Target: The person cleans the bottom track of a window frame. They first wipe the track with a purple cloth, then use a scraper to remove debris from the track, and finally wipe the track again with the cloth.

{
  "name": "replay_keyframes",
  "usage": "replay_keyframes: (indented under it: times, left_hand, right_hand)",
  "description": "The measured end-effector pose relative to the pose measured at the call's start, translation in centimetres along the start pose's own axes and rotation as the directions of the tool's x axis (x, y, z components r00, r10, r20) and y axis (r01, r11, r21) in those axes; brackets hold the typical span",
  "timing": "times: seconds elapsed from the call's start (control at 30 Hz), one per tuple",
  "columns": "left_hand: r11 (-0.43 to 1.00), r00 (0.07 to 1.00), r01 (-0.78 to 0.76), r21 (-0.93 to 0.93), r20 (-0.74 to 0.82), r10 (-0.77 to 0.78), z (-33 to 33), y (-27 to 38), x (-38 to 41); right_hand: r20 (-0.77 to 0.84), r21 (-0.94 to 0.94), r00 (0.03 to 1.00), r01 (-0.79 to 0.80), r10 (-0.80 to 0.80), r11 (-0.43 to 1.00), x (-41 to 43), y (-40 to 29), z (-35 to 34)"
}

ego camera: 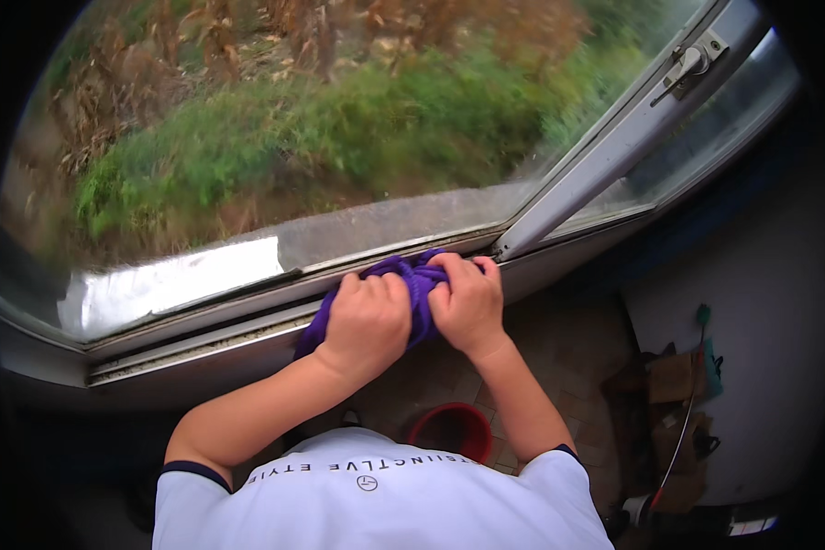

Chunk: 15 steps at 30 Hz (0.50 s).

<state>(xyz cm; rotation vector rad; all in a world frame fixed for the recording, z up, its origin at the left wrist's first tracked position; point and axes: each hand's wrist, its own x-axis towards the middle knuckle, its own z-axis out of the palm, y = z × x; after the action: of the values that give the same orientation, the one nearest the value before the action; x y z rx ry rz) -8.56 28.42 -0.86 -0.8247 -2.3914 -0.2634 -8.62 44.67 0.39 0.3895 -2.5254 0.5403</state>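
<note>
A bunched purple cloth (419, 289) lies over the lower track of a sliding window, near the frame's upright. My left hand (371, 313) is closed on its left part, knuckles up. Close beside it, my right hand (469, 295) grips the right part, its fingertips at the foot of the window sash's upright stile (564, 185). Left of the cloth, the bare window track (199, 344) shows dark grime along its groove. Folds of the cloth hang down over the sill's inner edge. My fingertips are partly hidden in the fabric.
A red plastic basin (452, 430) stands on the tiled floor below me. To the right, cardboard boxes (674, 378) and a thin long-handled tool (684, 419) are by the pale wall. A latch (691, 62) sits on the sash. Plants are visible through the glass (385, 130).
</note>
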Motion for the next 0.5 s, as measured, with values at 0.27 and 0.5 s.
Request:
replay_keyframes:
  times: [0.27,0.5]
  left_hand:
    - [1.0,0.991,0.027,0.009,-0.13,-0.026,3.3,4.0,4.0]
    - [0.974,0.987,0.086,-0.208,-0.113,-0.112,1.8,1.2,0.6]
  right_hand:
    - [0.033,-0.168,0.985,-0.164,0.172,0.972,0.7,4.1,-1.0]
    - [0.053,-0.109,0.978,-0.193,0.2,0.975,0.7,3.8,-0.5]
